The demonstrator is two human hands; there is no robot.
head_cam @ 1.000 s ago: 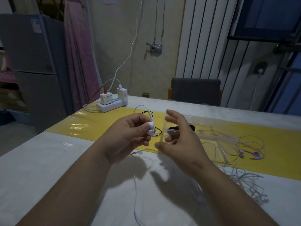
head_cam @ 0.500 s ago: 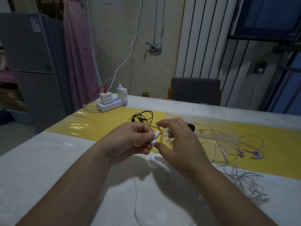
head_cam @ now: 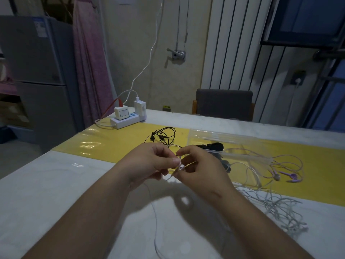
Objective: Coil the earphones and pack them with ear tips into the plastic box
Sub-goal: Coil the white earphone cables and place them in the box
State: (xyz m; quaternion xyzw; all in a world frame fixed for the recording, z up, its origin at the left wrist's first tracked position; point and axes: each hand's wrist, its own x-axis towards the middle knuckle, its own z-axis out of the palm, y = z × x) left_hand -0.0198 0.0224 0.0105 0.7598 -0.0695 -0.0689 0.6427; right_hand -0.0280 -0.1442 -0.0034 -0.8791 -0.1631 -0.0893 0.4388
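My left hand (head_cam: 149,163) and my right hand (head_cam: 199,171) meet above the table's middle. Between their fingertips sits a white earbud (head_cam: 181,166); both hands pinch the white earphones there. The thin white cable (head_cam: 155,217) hangs down from the hands toward me. Behind my right hand lies a clear plastic box (head_cam: 224,139) with dark ear tips (head_cam: 214,146) by it. Black earphones (head_cam: 162,135) lie loosely coiled on the yellow mat (head_cam: 112,143).
Purple earphones (head_cam: 289,176) and a tangle of white cables (head_cam: 280,208) lie at the right. A white power strip (head_cam: 127,120) with chargers stands at the table's far left corner. A grey chair (head_cam: 224,103) stands behind the table.
My right hand came in from its open pose near the box and closed its fingers on the earbud held by my left hand. Both hands have dropped slightly toward me.
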